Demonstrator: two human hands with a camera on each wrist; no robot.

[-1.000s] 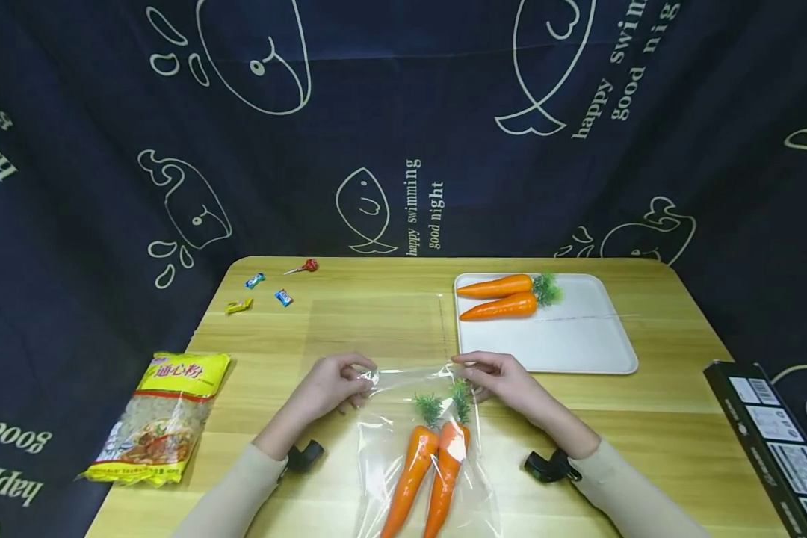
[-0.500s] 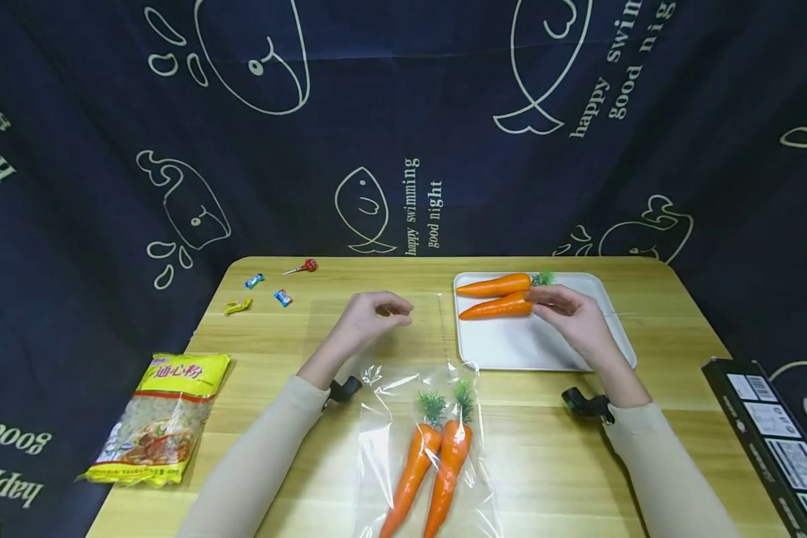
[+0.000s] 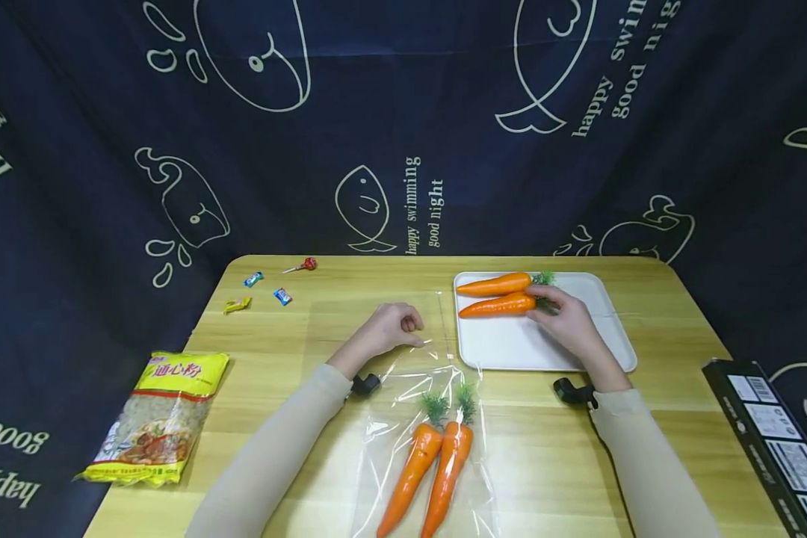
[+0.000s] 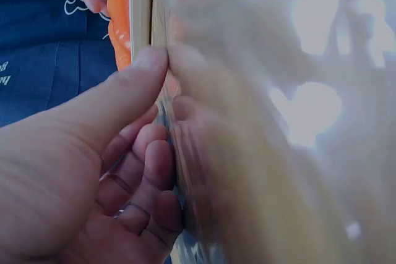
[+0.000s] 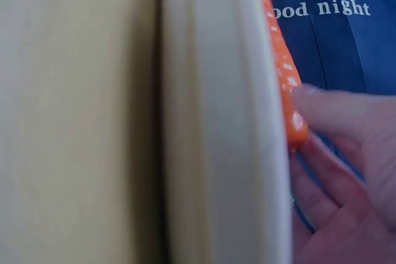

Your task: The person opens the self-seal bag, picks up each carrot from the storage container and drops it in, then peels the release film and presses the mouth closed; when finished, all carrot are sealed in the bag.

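Note:
A clear plastic bag (image 3: 403, 418) lies on the near middle of the table, with two orange carrots (image 3: 447, 471) with green tops seen in it. My left hand (image 3: 393, 329) pinches the bag's far edge and lifts it; in the left wrist view the film (image 4: 297, 122) spreads out from the thumb (image 4: 133, 81). Two more carrots lie side by side on a white tray (image 3: 511, 347) at the back right. My right hand (image 3: 568, 317) grips the nearer carrot (image 3: 498, 305) at its thick end, thumb against it in the right wrist view. The fingers partly cover the green tops.
Candies (image 3: 282, 297) and a red lollipop (image 3: 308, 264) lie at the back left. A yellow pasta packet (image 3: 161, 418) is at the left edge, a black box (image 3: 756, 441) at the right. A flat transparent sheet (image 3: 350, 321) lies behind the bag. A dark curtain (image 3: 403, 112) hangs behind.
Both hands left the bag's mouth and moved away. My right hand reached to the tray and took hold of a carrot. My left hand now holds the bag's edge up.

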